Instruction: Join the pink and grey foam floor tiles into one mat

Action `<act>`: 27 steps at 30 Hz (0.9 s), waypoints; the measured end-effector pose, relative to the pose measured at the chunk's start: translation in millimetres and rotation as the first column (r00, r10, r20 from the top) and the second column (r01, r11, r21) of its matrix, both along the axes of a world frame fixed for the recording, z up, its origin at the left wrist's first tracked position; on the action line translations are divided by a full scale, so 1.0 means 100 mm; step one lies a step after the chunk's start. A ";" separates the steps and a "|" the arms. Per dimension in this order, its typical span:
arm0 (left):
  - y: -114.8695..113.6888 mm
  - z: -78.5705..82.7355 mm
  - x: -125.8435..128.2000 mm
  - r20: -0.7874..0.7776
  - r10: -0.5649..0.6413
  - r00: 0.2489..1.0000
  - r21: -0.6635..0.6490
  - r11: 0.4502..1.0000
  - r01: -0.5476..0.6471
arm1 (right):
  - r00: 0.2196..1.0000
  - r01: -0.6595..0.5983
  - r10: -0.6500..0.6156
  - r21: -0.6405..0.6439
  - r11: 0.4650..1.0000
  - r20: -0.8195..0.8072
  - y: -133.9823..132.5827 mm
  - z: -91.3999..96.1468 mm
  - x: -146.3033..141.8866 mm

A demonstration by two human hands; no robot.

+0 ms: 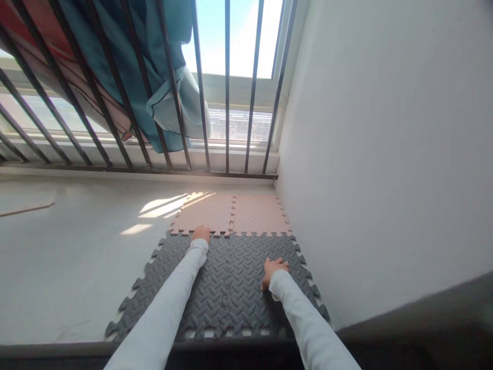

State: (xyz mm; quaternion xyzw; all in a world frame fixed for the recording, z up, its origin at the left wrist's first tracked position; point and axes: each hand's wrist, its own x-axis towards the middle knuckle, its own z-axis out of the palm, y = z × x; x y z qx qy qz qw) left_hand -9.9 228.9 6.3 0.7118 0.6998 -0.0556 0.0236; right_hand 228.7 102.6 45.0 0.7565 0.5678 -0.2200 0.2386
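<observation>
Dark grey foam floor tiles with a raised tread pattern lie joined on the ledge, their toothed edges showing. Behind them are two pink foam tiles, side by side. My left hand rests at the seam between the grey tiles and the left pink tile, where a thin dark gap shows along the teeth. Its fingers are mostly hidden by the back of the hand. My right hand is on the right grey tile, fingers spread and nothing held.
A white wall rises close on the right. Dark metal bars stand across the window at the back, with blue and pink cloth behind them. A thin strip lies on the pale ledge at left.
</observation>
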 end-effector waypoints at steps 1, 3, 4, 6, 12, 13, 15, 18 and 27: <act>-0.01 -0.01 -0.01 0.000 -0.007 1.000 0.001 1.000 0.007 | 1.000 0.002 -0.002 -0.001 1.000 0.001 0.00 0.00 0.00; -0.03 -0.02 -0.04 -0.002 -0.028 1.000 0.006 1.000 0.028 | 1.000 0.011 -0.011 0.002 1.000 0.004 0.01 0.00 -0.01; -0.04 -0.03 -0.05 -0.003 -0.041 0.999 0.008 0.999 0.041 | 1.000 0.013 -0.013 0.007 1.000 0.005 0.01 0.00 -0.01; -0.06 -0.05 -0.07 -0.006 -0.064 0.998 0.010 0.998 0.064 | 1.000 0.008 -0.008 0.016 1.000 0.007 0.02 -0.01 -0.01; -0.12 -0.08 -0.06 -0.006 -0.086 0.996 0.016 0.996 0.086 | 1.000 0.004 -0.004 0.008 1.000 -0.006 0.04 -0.04 0.00; -0.12 -0.09 -0.06 -0.002 -0.086 0.996 0.016 0.996 0.086 | 1.000 0.004 -0.004 0.007 1.000 -0.008 0.04 -0.05 0.00; -0.14 -0.09 -0.04 0.006 -0.075 0.997 0.013 0.997 0.075 | 1.000 0.001 -0.001 0.004 1.000 -0.007 0.04 -0.04 0.00; -0.16 -0.12 0.00 0.018 -0.029 0.999 0.004 1.000 0.029 | 1.000 -0.007 0.007 -0.001 1.000 0.001 0.04 -0.03 0.00; -0.13 -0.24 0.04 0.058 0.007 0.998 -0.123 0.992 0.000 | 1.000 -0.025 0.025 0.040 0.999 0.018 0.00 -0.03 0.01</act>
